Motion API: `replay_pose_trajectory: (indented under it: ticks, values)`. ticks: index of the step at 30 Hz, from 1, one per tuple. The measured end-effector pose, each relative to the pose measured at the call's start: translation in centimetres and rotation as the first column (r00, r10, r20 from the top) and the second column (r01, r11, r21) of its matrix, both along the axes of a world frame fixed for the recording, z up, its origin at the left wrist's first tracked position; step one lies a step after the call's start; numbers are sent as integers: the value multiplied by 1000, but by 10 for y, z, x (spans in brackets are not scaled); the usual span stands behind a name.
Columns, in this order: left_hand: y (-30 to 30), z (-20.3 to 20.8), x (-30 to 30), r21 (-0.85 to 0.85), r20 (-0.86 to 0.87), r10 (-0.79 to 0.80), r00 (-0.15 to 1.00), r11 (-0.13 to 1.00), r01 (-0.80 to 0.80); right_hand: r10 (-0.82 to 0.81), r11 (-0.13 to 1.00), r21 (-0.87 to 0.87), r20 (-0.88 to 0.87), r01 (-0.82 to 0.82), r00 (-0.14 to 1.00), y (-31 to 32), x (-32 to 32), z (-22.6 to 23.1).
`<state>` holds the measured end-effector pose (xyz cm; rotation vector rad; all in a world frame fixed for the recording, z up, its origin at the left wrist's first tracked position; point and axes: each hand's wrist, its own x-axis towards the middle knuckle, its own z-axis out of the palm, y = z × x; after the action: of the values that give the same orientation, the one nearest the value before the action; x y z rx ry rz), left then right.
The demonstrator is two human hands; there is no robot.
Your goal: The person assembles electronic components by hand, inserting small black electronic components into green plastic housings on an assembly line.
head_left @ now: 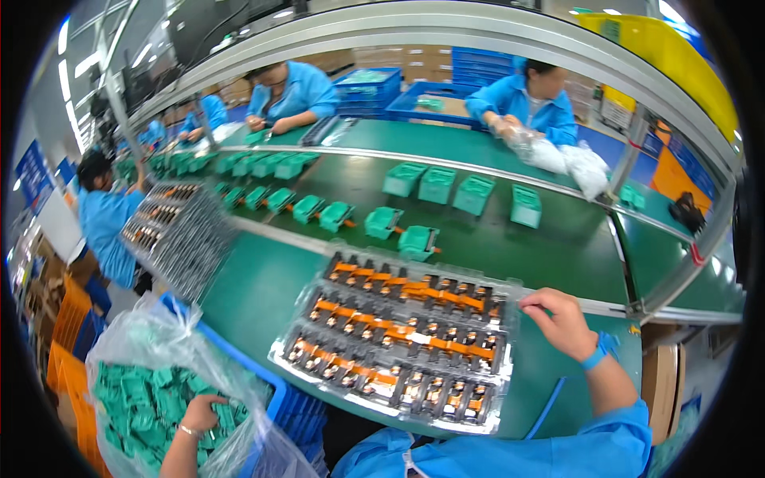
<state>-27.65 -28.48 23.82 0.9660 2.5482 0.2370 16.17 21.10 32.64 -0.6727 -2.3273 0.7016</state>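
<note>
My left hand (201,414) reaches into a clear plastic bag (147,331) full of loose green plastic parts (139,406). Its fingers are curled down among them, and whatever they hold is hidden. At the upper right corner of a clear plastic tray (398,402), my right hand (562,323) pinches the rim between bent fingers. Rows of black parts with coppery pieces and orange strips (358,319) fill the tray, which lies flat on the green table (255,275). A blue band circles my right wrist.
A tall stack of filled clear trays (179,239) stands at the table's left. Green housings (382,222) line the conveyor (558,263) beyond, some with orange strips. The bag sits in a blue crate (275,398). Co-workers (291,99) sit across; a metal frame (446,20) spans overhead.
</note>
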Motion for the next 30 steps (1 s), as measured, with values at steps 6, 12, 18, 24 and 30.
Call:
replay_pose_trajectory:
  ticks: [6, 12, 18, 24, 30]
  values:
    - [-4, -28, 1, 449, 401, 151, 904, 827, -338, 160, 940, 292, 82, -177, 984, 10, -6, -12]
    - [-65, -34, -53, 835, 186, 551, 814, 348, -426, 219, 801, 481, 320, -357, 922, 39, -40, -21]
    - [104, 124, 86, 591, 793, 117, 598, 94, -801, 379, 726, 468, 339, -503, 861, 62, -48, -30]
    - [225, 96, 118, 275, 947, -293, 132, 527, -804, 278, 961, 41, -98, -275, 956, 19, -60, -21]
    - [288, 88, 150, 298, 912, -411, -11, 679, -671, 17, 397, -823, -436, -406, 900, -14, -74, -11]
